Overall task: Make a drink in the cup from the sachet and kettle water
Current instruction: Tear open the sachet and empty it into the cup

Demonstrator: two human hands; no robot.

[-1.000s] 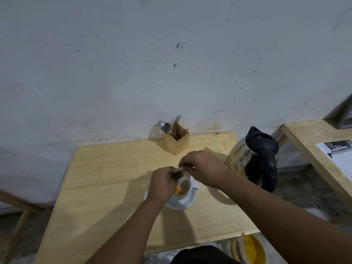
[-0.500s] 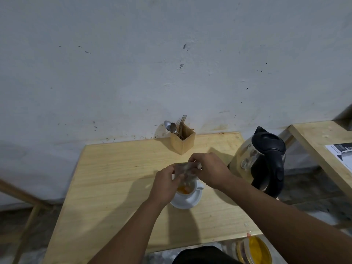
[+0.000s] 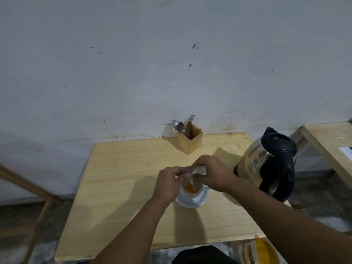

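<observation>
Both hands were pinched on the sachet (image 3: 192, 170), holding it just above the cup (image 3: 192, 189). The left hand (image 3: 168, 184) gripped its left end and the right hand (image 3: 213, 173) its right end, fingers closed tight on the packet. Compared with half a second earlier, the sachet had been folded or flattened more nearly level between the two grips, where before it stood more upright over the cup, and a thin pale stream or strip hung from its underside down toward the orange powder (image 3: 189, 189) already heaped inside. That suggested the last of the contents were being squeezed out, so the emptying step looked nearly finished; how much remained in the packet could not be told.

The cup sat on its white saucer (image 3: 190, 203), partly hidden behind the left hand, near the middle of the wooden table (image 3: 118, 187). No water appeared to be in it yet, only powder, though the view was small.

To the right, near the table's edge, the kettle (image 3: 270, 162) stood upright with its black lid shut and its handle toward the near side, untouched and well apart from the hands. At the far edge against the wall, the wooden cutlery holder (image 3: 190, 141) held spoons and a fork. Pouring and stirring were judged still to come.
</observation>
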